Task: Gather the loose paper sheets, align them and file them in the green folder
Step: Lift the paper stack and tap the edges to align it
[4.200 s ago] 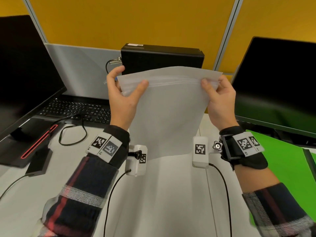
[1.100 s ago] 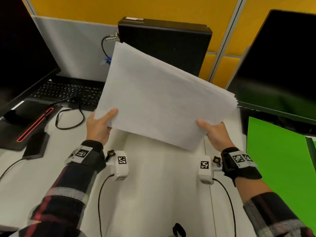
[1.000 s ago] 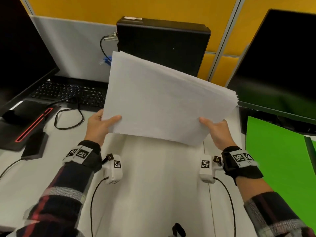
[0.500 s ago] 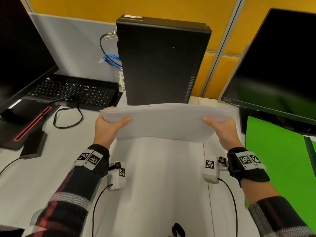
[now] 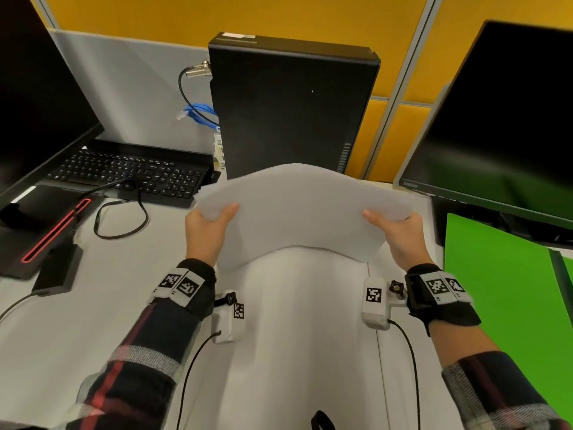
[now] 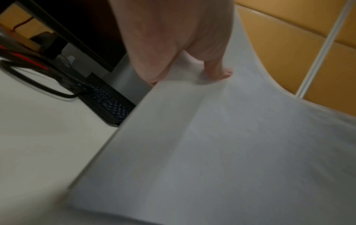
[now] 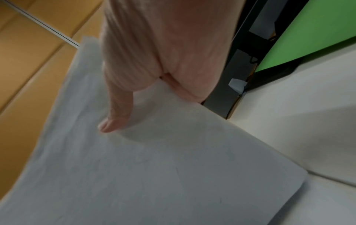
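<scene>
A stack of white paper sheets [image 5: 304, 209] hangs above the white desk, arched upward in the middle. My left hand [image 5: 208, 226] grips its left edge, thumb on top. My right hand [image 5: 398, 231] grips its right edge the same way. In the left wrist view the thumb presses on the paper stack [image 6: 221, 144]. The right wrist view shows my thumb on the paper stack [image 7: 144, 167] too. The green folder [image 5: 508, 299] lies flat at the right of the desk, partly under a monitor, also seen as the green folder [image 7: 308, 35] from the right wrist.
A black computer tower [image 5: 291, 110] stands behind the paper. A keyboard [image 5: 130, 173] and a monitor [image 5: 37, 103] are at the left, with a looped cable [image 5: 121, 218] and a black adapter [image 5: 57, 268]. Another monitor [image 5: 502, 119] stands at the right.
The stack went from upright, to tilted, to nearly flat. Both hands have lowered it toward the desk, and it now bows upward between them.
</scene>
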Demonstrator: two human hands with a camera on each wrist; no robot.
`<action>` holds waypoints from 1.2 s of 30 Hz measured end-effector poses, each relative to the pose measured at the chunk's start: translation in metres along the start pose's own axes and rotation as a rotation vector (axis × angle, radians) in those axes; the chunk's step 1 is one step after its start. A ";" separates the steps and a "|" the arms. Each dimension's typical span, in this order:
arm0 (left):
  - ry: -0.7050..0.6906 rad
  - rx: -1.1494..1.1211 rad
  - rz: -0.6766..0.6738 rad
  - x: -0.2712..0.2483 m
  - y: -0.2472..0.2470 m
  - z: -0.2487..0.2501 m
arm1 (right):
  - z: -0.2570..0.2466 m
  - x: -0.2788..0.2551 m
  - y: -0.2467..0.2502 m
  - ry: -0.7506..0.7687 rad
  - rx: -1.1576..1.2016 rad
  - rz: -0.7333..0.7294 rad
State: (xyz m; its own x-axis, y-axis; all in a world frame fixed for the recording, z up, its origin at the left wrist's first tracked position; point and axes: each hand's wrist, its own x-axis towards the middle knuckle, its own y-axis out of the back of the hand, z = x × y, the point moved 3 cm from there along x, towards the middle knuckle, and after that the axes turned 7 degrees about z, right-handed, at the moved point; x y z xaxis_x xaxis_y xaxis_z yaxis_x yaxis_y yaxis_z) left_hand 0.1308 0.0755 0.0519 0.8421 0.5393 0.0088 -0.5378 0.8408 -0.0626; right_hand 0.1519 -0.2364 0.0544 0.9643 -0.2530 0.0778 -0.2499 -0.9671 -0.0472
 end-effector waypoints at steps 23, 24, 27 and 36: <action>0.030 0.059 -0.101 -0.007 -0.002 -0.016 | 0.014 -0.007 0.001 -0.057 -0.011 0.066; 0.006 0.050 -0.088 -0.007 -0.004 -0.010 | 0.010 -0.005 0.001 -0.038 -0.009 0.076; -0.043 -0.036 -0.048 -0.003 -0.004 0.009 | 0.000 0.002 0.007 0.018 0.038 0.130; -0.104 -0.025 -0.063 -0.002 0.002 0.009 | -0.005 -0.001 0.006 0.060 -0.021 0.111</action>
State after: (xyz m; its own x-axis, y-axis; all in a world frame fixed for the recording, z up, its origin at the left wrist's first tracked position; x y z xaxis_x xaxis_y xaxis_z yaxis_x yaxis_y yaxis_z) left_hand 0.1274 0.0763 0.0611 0.8647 0.4886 0.1167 -0.4817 0.8724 -0.0834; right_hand 0.1487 -0.2423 0.0592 0.9238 -0.3591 0.1325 -0.3574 -0.9332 -0.0377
